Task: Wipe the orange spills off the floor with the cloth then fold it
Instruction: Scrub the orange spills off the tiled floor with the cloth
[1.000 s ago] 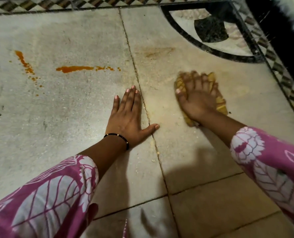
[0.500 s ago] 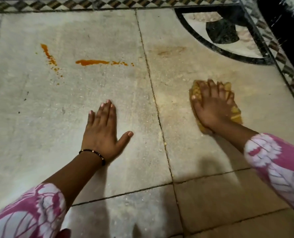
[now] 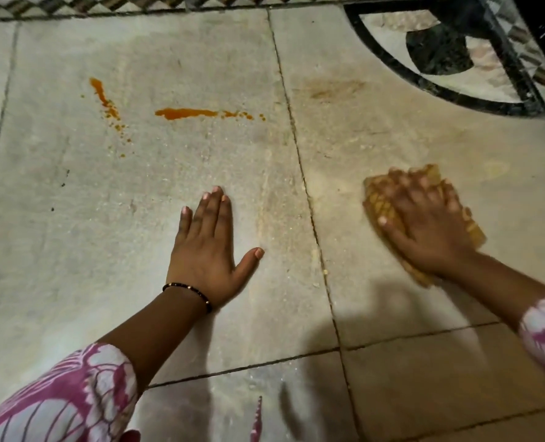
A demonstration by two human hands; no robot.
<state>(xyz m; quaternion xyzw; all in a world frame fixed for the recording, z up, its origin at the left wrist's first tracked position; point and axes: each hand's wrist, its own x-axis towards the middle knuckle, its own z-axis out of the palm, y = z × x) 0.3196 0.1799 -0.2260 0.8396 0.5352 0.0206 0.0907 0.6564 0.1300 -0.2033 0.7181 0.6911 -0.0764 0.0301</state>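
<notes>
My right hand point(image 3: 424, 218) presses flat on a yellow cloth point(image 3: 376, 196) bunched on the right floor tile; hand and cloth are blurred. My left hand point(image 3: 207, 247) lies flat on the left tile, fingers together, thumb out, holding nothing, a black bracelet at its wrist. An orange streak point(image 3: 185, 113) lies on the left tile beyond my left hand, with a second orange trail of drops point(image 3: 105, 100) further left. A faint brownish smear point(image 3: 334, 90) marks the right tile above the cloth.
A black and white inlaid pattern point(image 3: 436, 49) fills the top right corner of the floor. A chequered border point(image 3: 105, 4) runs along the top edge. Tile joints cross between my hands. Pink patterned sleeves cover both forearms.
My right hand has slid the cloth down the right tile, toward me. My left hand has shifted left off the tile joint and stays flat. The orange spills look unchanged.
</notes>
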